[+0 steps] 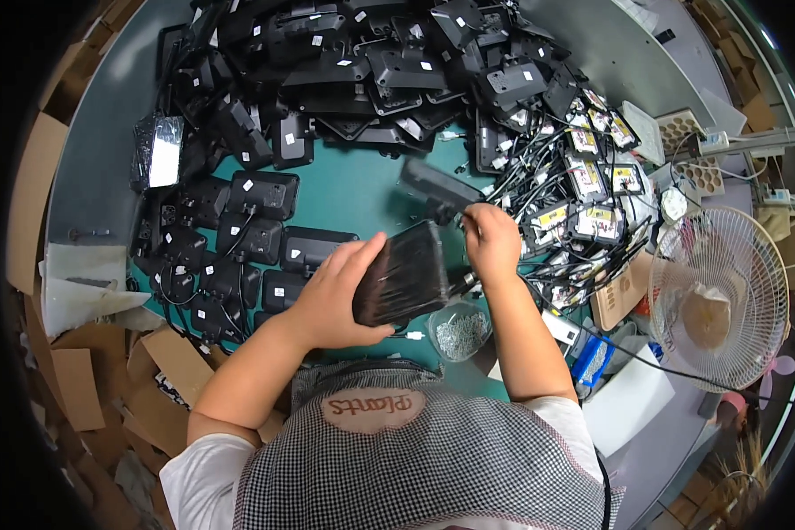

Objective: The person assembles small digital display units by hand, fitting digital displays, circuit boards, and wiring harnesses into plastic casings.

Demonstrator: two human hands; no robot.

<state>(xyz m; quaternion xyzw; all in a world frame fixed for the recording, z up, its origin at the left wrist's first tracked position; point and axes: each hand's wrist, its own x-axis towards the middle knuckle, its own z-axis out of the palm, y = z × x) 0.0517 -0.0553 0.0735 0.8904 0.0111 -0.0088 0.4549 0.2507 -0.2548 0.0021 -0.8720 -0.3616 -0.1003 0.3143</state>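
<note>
— Closest to the lens?
— Checked apron bib [415,459] with an oval patch, pale sleeves either side.
— And just above that?
— Left hand [331,296] wrapped around a black device housing [404,274], thumb beneath, fingers over the near edge. Housing flat and rectangular, tilted, glossy with streaked reflections, held over the teal mat [362,190] in front of the chest.
— Right hand?
— Right hand [492,243] closed, fingers pinched at the housing's upper right corner; what sits between the fingertips, too small to tell.
— Below the housing?
— Clear dish of small silver screws [459,331], just under its right end.
— Around?
— Rows of matching black housings [238,243] laid flat at left, a big heap of them [371,62] at the top, cabled units with yellow-and-white labels [592,194] at right, white fan [715,287] well beyond.
</note>
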